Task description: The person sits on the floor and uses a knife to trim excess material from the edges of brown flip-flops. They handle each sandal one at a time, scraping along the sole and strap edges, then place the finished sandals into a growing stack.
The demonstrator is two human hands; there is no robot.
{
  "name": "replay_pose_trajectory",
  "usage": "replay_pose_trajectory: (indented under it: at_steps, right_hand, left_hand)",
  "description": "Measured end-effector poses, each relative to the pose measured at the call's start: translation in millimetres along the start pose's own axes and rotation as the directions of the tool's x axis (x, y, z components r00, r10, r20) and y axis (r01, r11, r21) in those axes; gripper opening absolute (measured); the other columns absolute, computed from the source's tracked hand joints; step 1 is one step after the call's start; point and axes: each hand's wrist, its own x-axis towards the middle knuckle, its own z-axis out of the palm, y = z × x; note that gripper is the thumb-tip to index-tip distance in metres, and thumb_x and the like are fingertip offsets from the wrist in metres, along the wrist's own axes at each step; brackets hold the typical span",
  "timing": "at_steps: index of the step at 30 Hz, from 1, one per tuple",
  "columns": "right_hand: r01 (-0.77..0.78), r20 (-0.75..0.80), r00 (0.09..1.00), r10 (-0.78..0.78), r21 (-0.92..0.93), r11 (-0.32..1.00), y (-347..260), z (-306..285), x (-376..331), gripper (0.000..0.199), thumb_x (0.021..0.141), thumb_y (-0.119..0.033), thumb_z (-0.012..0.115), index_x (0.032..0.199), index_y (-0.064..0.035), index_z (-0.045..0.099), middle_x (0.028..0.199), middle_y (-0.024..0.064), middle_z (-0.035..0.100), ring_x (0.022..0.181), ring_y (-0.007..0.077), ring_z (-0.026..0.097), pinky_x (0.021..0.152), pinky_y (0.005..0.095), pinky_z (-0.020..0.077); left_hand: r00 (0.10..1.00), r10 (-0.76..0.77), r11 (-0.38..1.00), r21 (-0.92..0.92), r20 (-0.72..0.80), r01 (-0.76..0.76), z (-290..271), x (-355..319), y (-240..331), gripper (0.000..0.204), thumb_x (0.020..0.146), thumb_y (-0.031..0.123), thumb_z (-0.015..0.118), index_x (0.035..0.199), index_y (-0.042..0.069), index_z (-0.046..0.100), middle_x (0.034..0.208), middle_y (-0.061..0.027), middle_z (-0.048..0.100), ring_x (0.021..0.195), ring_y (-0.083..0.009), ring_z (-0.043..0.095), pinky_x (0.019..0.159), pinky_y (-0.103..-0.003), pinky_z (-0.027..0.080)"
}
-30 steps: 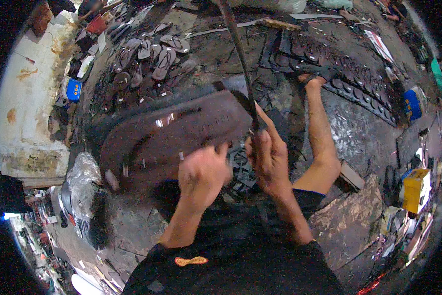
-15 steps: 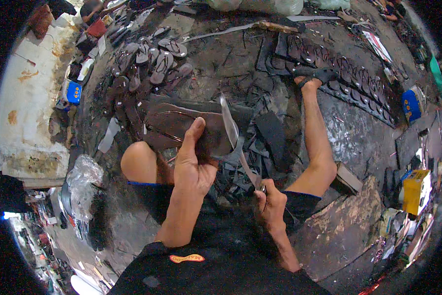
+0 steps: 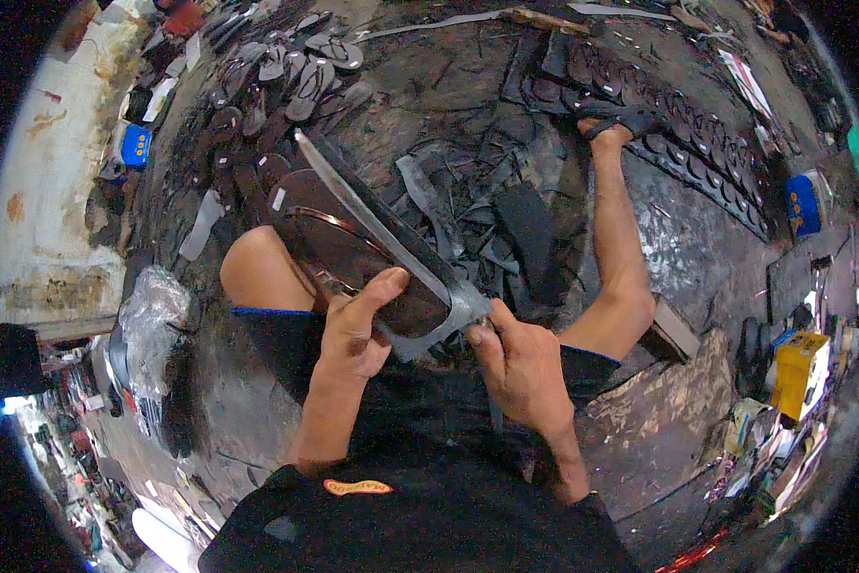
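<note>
Between the person's bent legs, above a dark, littered floor (image 3: 233,406), a brown sandal (image 3: 343,224) is held up at a slant, its far end leaning toward the left and away from the body. The left hand (image 3: 355,334) is clamped on the sandal's near end: the thumb lies on top beside the shiny strap (image 3: 358,239), and the other fingers are mostly hidden. A grey strip (image 3: 353,186) runs along the sandal's right side and bends around its near end. The right hand (image 3: 530,368) is closed, thumb and forefinger together on the strip at that bend; whether it also hides a blade I cannot tell. Good handling here seems to call for a firm left grip with the thumb well in from the rim, and an even pull from the right hand, close to the edge, so the strip neither snaps nor tears the sole. Dark scraps (image 3: 463,239) lie on the floor beyond the hands; more sandals (image 3: 305,86) are heaped at the upper left.
</note>
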Motion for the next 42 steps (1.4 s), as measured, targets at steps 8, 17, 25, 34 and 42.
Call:
replay_pose_trajectory:
  at_steps: [8,17,25,34,42]
  right_hand:
    - [-0.035,0.050,0.999,0.014,0.436,0.900,-15.0,56.4,-19.8,0.028,0.104,-0.028,0.054,0.115,-0.0024,0.053,0.074,0.0249,0.065,0.071,0.0503,0.064,0.063,0.0583,0.0488]
    - [-0.169,0.238,0.965,0.113,0.229,0.959,38.0,48.2,-81.5,0.020,0.103,-0.027,0.053,0.110,-0.0079,0.055,0.078,0.0242,0.066,0.071,0.0491,0.064,0.063,0.0578,0.0477]
    - [0.177,-0.009,0.984,-0.178,0.168,0.970,54.0,92.7,36.9,0.022,0.102,-0.030,0.057,0.106,-0.0083,0.054,0.075,0.0242,0.065,0.072,0.0491,0.063,0.063,0.0572,0.0471]
    - [0.260,-0.187,0.948,-0.258,-0.018,0.966,1.7,74.7,230.3,0.031,0.107,-0.038,0.045,0.105,-0.0099,0.057,0.079,0.0283,0.062,0.081,0.0515,0.062,0.067,0.0577,0.0482]
    - [0.211,-0.263,0.964,-0.043,0.655,0.725,-3.7,39.9,148.5,0.035,0.103,-0.036,0.062,0.103,-0.0013,0.070,0.077,0.0003,0.065,0.065,0.0090,0.058,0.059,0.0299,0.0467]
  left_hand:
    - [0.945,0.223,0.972,0.122,-0.240,-0.199,5.1,-5.7,-9.5,0.030,0.092,0.019,0.077,0.111,-0.003,0.065,0.101,-0.0059,0.070,0.089,-0.0172,0.070,0.082,-0.030,0.057]
    - [0.926,0.339,0.934,0.179,-0.165,-0.310,-17.4,-5.3,-24.0,0.041,0.102,0.020,0.065,0.137,0.002,0.051,0.125,-0.0059,0.062,0.107,-0.0146,0.060,0.093,-0.032,0.051]
    - [0.942,0.196,0.963,0.233,-0.273,-0.133,-2.5,-10.6,-3.7,0.048,0.099,0.023,0.069,0.138,0.004,0.049,0.124,-0.0069,0.063,0.106,-0.0167,0.064,0.091,-0.034,0.055]
    - [0.957,0.162,0.960,0.264,-0.242,-0.096,-33.1,-24.7,-9.8,0.041,0.096,0.030,0.072,0.125,0.007,0.056,0.097,-0.0058,0.070,0.075,-0.0175,0.068,0.062,-0.031,0.058]
    - [0.894,0.387,0.425,0.817,0.226,-0.391,-33.0,-14.8,-29.5,0.077,0.092,0.024,0.076,0.151,-0.003,0.034,0.129,-0.0107,0.061,0.116,-0.0198,0.059,0.103,-0.033,0.047]
